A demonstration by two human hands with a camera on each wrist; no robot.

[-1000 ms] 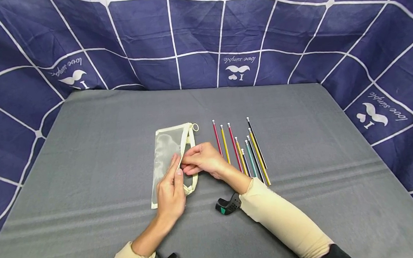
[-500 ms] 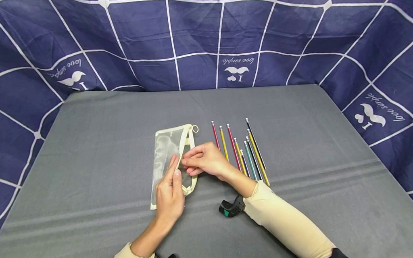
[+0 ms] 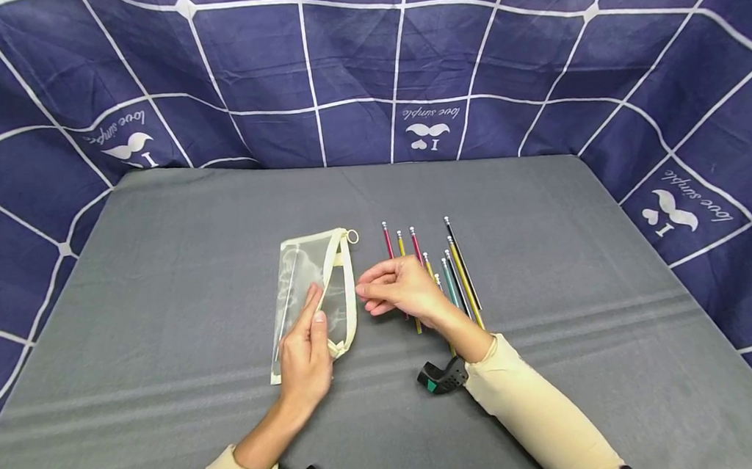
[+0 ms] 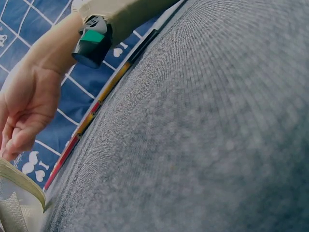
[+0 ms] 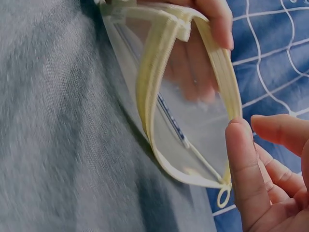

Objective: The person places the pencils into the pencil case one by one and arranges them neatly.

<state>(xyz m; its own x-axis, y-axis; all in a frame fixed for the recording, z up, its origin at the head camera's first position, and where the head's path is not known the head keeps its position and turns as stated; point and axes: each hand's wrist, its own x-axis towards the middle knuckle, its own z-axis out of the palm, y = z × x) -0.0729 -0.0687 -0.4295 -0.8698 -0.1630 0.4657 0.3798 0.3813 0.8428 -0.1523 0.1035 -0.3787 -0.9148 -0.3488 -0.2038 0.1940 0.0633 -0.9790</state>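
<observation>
My left hand (image 3: 304, 354) holds a cream-edged mesh zip pouch (image 3: 293, 270), its thumb at the near side of the opening and its fingers along the outside. The pouch mouth gapes to the right. Through the mesh, a blue-and-white patterned pencil (image 5: 170, 116) shows inside. My right hand (image 3: 402, 291) hovers just right of the opening, fingers loosely bent, thumb and forefinger slightly apart, nothing visible between them. In the left wrist view, the right hand (image 4: 31, 106) hangs above the pouch rim (image 4: 21, 176).
Several pencils (image 3: 460, 268) lie in a loose row right of the pouch, some partly covered by the right hand and forearm. A ring zip pull (image 3: 352, 236) is at the pouch's far corner. A blue gridded cloth (image 3: 355, 59) rises behind the grey table (image 3: 203, 226).
My right hand has drawn back to the right, out of the pouch opening. The left hand keeps its hold on the pouch. A long thin shape now shows through the mesh.
</observation>
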